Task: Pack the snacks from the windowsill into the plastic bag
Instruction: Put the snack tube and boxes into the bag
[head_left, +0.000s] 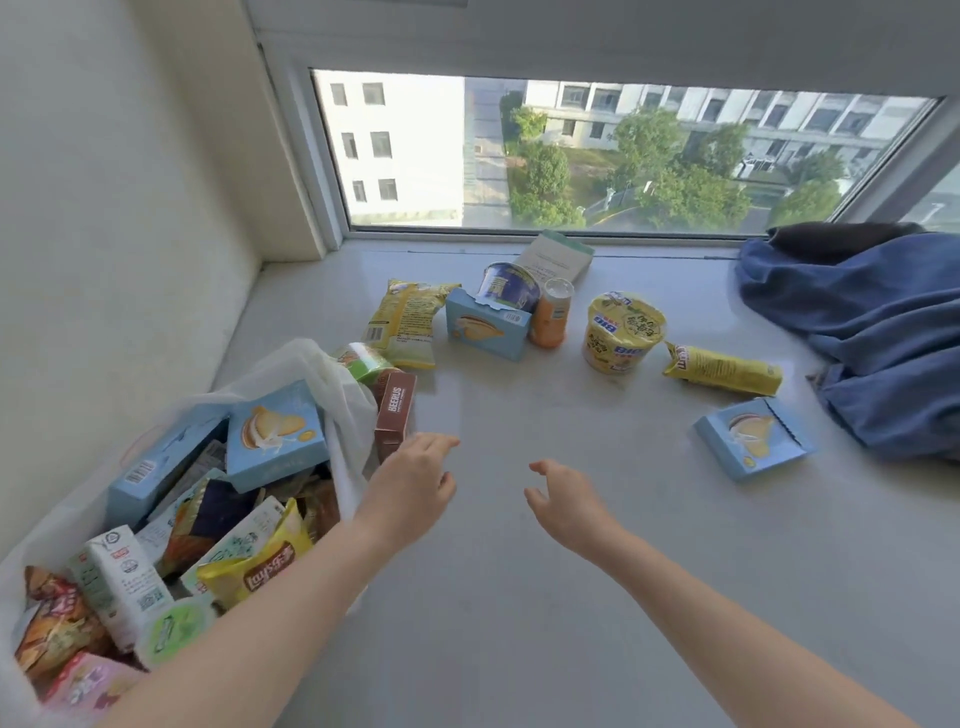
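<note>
Pale grey windowsill (519, 597), snacks scattered mid-frame; white plastic bag (343, 384) lower left, part-filled. Left hand (410, 483) and right hand (566, 509) hover apart, empty, fingers loose. Brown cardboard box (395, 415) beside the bag looks light and stiff: grip its long sides.

Both hands are held over the windowsill (519, 597) with fingers loosely spread and nothing gripped, the left hand (410, 488) just beside a brown box (395, 415) at the mouth of the plastic bag (322, 364), the right hand (566, 504) a little apart from it. The bag is seen at the left, filled with boxes, packets and cartons. Farther back, a yellow packet (408, 322), a blue box (485, 325), a purple cup (506, 286), an orange can (551, 314), a noodle cup (623, 332), a second yellow packet (722, 369) and another blue box (750, 439) are spread out, and a blue cloth (872, 332) is heaped at the right.
</note>
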